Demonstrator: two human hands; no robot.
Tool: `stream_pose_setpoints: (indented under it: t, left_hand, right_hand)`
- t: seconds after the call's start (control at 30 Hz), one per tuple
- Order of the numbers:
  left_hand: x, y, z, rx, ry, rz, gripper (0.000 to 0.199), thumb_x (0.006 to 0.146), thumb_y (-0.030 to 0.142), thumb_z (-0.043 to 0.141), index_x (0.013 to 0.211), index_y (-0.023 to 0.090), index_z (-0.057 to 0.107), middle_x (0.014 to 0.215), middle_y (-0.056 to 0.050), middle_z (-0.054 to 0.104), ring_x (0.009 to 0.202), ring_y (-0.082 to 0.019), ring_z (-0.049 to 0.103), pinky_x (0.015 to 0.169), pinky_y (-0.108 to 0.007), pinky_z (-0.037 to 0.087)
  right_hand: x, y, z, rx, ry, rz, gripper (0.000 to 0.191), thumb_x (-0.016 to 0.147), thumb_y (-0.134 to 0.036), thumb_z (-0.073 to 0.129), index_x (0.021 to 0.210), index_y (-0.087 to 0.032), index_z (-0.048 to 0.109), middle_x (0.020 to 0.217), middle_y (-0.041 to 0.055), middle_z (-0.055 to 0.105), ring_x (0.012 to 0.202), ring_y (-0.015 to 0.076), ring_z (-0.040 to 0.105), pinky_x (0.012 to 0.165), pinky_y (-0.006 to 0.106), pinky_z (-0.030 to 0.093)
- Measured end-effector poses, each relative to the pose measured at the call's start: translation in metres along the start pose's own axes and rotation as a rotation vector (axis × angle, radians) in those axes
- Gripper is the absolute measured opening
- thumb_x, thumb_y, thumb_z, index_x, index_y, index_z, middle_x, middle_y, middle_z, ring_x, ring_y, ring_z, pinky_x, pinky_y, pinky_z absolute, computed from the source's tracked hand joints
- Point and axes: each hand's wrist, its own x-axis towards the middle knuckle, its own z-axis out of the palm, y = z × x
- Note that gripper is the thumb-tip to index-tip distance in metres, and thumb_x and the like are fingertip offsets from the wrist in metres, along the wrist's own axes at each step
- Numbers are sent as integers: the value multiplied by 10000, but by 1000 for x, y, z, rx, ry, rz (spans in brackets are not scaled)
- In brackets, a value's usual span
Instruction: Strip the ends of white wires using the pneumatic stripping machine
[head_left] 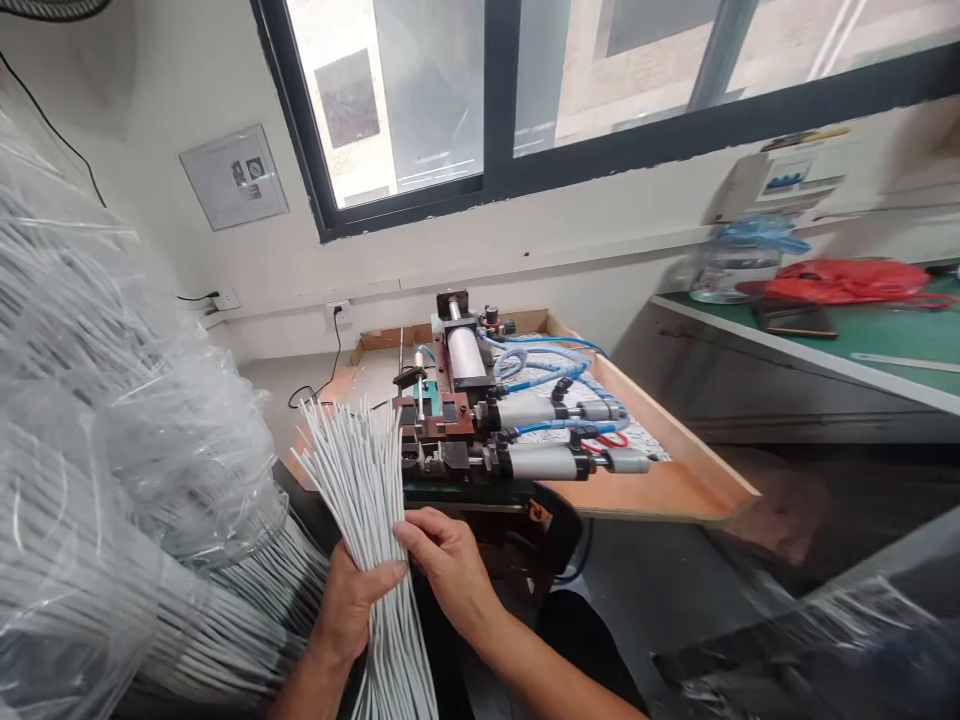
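A thick bundle of thin white wires (367,500) stands nearly upright before me, its upper ends fanned out. My left hand (356,595) is wrapped round the bundle's middle, thumb across the front. On the bundle's right edge my right hand (446,560) pinches with thumb and forefinger; the wires between those fingertips are mostly hidden. Just behind the bundle's top sits a pneumatic machine (442,410) with silver cylinders and blue air hoses. The wire ends are close to its left side; whether they touch it I cannot tell.
Large plastic-wrapped wire bundles (135,430) crowd the left. The machine stands on a wooden tray-like bench (675,490) with raised edges. To the right, a green table (885,345) carries a red plastic bag (851,280) and a clear jar (735,270). A window (495,100) is in the wall behind.
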Motion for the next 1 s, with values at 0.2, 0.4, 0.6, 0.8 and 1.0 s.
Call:
stream_pose_setpoints:
  t: [0.2,0.4,0.6,0.8,1.0]
  left_hand:
    - [2,1,-1,152,66,0,236,565,121,666,800,148,657,722,-19,665,664,-198,574,635,-311,450]
    - [10,-5,-11,212,170,-25,85,565,154,659,626,159,601,553,15,602,536,-160,524,541,-278,415]
    - [19,-1,-12,236,193,-75,97,525,214,674,572,180,596,529,19,587,535,-169,509,551,-284,401]
    - [27,-2,-10,269,201,-129,123,498,251,687,582,194,618,536,11,606,543,-191,522,558,-302,407]
    - [28,-2,-6,277,220,-144,154,463,253,700,590,199,634,538,4,614,553,-205,537,569,-314,414]
  right_hand:
    - [-1,5,2,31,-37,31,211,733,-327,558,766,-180,705,582,2,518,491,115,452,460,232,358]
    - [8,7,-11,187,73,188,245,703,-360,591,696,-126,663,536,-4,502,462,94,406,441,226,325]
    - [17,17,-22,238,101,258,251,682,-377,612,652,-130,642,516,-18,467,451,85,383,432,222,315]
    - [25,17,-23,408,123,335,258,675,-380,620,703,-126,655,487,-38,436,417,62,336,400,196,265]
    - [29,18,-23,412,135,348,267,662,-390,626,689,-126,654,491,-39,437,414,65,320,398,199,248]
